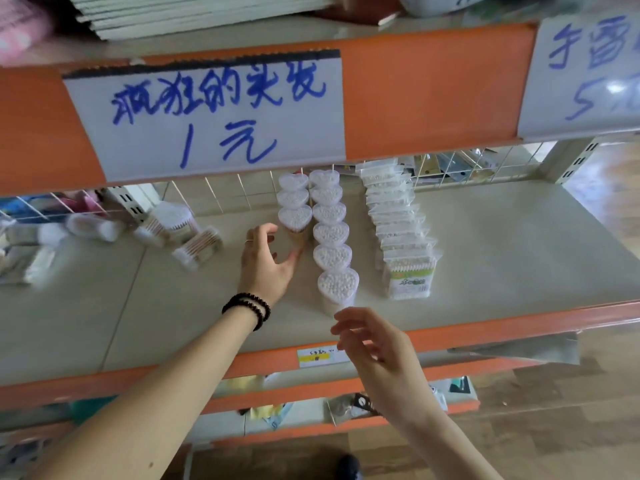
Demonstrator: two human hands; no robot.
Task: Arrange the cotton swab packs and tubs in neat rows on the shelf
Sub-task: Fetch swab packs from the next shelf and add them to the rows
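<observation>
Shelf (pixel 485 244), beige board with orange front rail, wire grid at back.

Heart-shaped cotton swab tubs: 2 rows running front to back. Right-hand row (pixel 332 237), 6 tubs, upright, touching one another. Left-hand row (pixel 293 202), 3 tubs, upright, set toward the back, just beside the first row.

Flat cotton swab packs (pixel 401 230): 1 row standing on edge, right of the tubs, apart from them; front pack bore a green label.

Loose tubs and packs (pixel 187 233): lay tipped and scattered at the shelf's left side, blurred.

Left hand (pixel 268 259): on the shelf, fingers spread and relaxed, thumb touching the base of the front tub of the 3-tub row; black bead bracelet (pixel 247 308) on wrist.

Right hand (pixel 372 341): before the shelf rail, near the front tub of the 6-tub row, fingers apart, holding nothing.

Price sign (pixel 204 112): white, blue handwriting, on the shelf rail above.
</observation>
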